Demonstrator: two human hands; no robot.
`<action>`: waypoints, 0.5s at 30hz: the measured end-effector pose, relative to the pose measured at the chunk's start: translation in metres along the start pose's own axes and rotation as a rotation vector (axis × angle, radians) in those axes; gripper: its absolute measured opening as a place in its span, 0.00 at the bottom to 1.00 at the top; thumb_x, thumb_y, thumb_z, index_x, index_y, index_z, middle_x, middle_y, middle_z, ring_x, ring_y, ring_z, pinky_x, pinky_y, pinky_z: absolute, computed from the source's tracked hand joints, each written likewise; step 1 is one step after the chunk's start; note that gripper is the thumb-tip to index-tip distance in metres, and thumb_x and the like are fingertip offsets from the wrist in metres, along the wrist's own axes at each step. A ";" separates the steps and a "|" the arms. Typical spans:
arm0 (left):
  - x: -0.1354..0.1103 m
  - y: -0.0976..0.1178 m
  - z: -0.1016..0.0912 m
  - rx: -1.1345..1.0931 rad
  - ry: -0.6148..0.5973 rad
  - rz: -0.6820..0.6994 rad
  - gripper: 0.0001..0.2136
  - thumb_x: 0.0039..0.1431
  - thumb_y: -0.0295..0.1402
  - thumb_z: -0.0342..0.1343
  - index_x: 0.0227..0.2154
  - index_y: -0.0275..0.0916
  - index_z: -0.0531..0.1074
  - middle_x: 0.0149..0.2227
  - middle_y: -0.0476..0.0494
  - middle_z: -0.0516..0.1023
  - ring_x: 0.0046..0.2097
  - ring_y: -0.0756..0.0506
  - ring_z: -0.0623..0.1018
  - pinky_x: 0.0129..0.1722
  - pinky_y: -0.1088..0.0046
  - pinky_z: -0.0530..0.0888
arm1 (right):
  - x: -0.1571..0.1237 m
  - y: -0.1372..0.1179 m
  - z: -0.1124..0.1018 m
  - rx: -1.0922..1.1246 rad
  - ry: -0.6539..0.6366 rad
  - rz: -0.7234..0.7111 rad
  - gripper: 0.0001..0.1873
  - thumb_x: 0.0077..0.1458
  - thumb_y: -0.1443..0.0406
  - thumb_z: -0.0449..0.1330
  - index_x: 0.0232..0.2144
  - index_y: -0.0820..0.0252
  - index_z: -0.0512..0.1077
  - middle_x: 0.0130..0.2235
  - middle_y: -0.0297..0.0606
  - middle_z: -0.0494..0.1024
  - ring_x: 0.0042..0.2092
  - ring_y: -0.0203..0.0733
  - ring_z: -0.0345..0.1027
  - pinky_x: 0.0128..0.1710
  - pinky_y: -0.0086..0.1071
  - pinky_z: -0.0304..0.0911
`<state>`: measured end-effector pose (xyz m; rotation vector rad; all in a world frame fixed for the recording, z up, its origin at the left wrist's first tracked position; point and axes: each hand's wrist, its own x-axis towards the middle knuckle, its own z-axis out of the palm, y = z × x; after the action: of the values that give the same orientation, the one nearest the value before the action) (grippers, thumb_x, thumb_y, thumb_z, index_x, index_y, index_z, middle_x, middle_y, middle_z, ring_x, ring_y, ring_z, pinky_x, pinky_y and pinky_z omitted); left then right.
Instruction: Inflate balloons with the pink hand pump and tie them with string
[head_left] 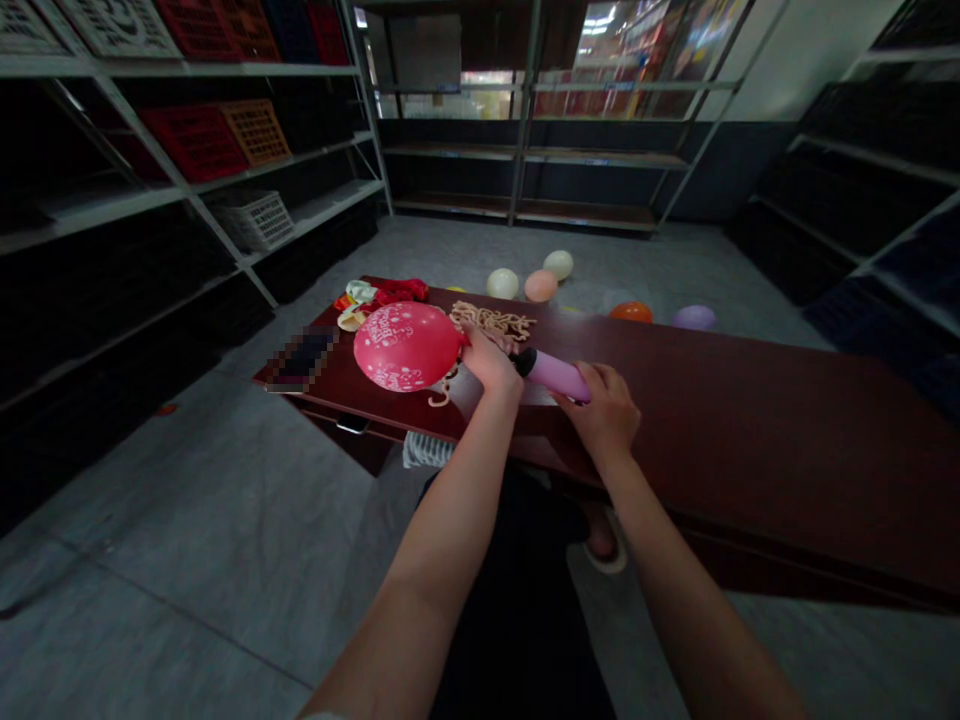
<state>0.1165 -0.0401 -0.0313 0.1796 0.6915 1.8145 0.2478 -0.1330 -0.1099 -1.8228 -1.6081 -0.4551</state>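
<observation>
A partly inflated red balloon (409,346) with white printing sits over the left part of the dark wooden table. My left hand (489,360) is closed around its neck, beside the black end of a hand pump. The pink balloon pump (556,374) points from there toward the right, and my right hand (606,408) is wrapped around its near end. Whether the nozzle is inside the balloon's neck is hidden by my left hand. A pile of beige twisted strands (491,322) lies just behind my left hand.
Uninflated balloons (401,291) lie at the table's far left corner, near a blurred dark flat object (304,358). Inflated balloons, including a peach one (541,286) and a purple one (694,317), rest on the floor beyond the table (757,420). Metal shelves (450,153) stand around.
</observation>
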 end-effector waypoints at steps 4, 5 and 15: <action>0.008 0.007 -0.002 -0.010 0.042 -0.037 0.22 0.74 0.39 0.46 0.21 0.43 0.54 0.15 0.57 0.52 0.15 0.53 0.56 0.17 0.75 0.56 | -0.001 -0.002 0.000 -0.061 -0.016 -0.068 0.26 0.65 0.47 0.58 0.56 0.56 0.75 0.51 0.47 0.80 0.50 0.52 0.69 0.43 0.38 0.64; 0.010 0.010 -0.003 -0.007 0.047 -0.045 0.22 0.74 0.39 0.46 0.21 0.43 0.54 0.15 0.58 0.52 0.15 0.53 0.56 0.17 0.75 0.56 | -0.001 -0.003 -0.001 -0.080 -0.021 -0.078 0.27 0.66 0.47 0.57 0.56 0.56 0.75 0.51 0.47 0.80 0.50 0.52 0.68 0.43 0.38 0.63; 0.024 0.040 -0.008 -0.018 -0.002 0.071 0.23 0.73 0.45 0.50 0.23 0.42 0.52 0.18 0.58 0.50 0.17 0.54 0.55 0.19 0.76 0.56 | -0.001 -0.008 -0.007 -0.141 -0.092 -0.032 0.27 0.68 0.50 0.55 0.61 0.57 0.69 0.56 0.50 0.77 0.57 0.57 0.64 0.47 0.42 0.65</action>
<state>0.0719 -0.0291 -0.0212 0.1960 0.6743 1.8873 0.2405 -0.1383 -0.1035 -1.9496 -1.7075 -0.5171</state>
